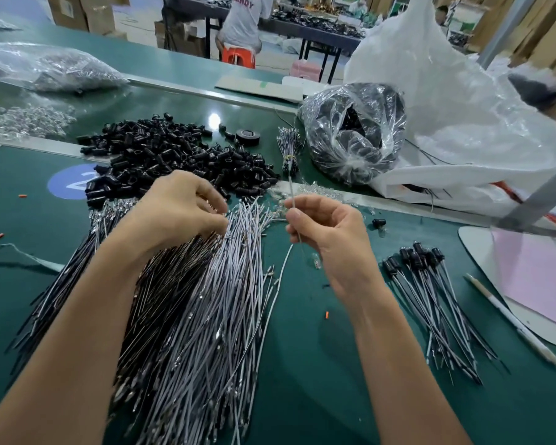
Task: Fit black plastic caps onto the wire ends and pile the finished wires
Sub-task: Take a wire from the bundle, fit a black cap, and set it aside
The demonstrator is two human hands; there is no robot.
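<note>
Now the right hand (pixel 328 232) pinches a single wire (pixel 290 187) between thumb and forefinger, holding it upright above the middle of the green table (pixel 302 364). The left hand (pixel 180 213) curls its fingers over the far ends of the heap of uncapped wires (pixel 199 309); whether it grips any, I cannot tell. Black caps (pixel 174 155) are piled beyond the heap, toward the far edge. Finished wires (pixel 430 293) lie near the right edge, beside a pen (pixel 511 317).

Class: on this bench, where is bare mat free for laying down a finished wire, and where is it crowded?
Bare green mat runs between the loose wires and the capped wires. A second patch lies left of the loose wires, below the blue circle. Crowded: the black caps and bags behind.
</note>
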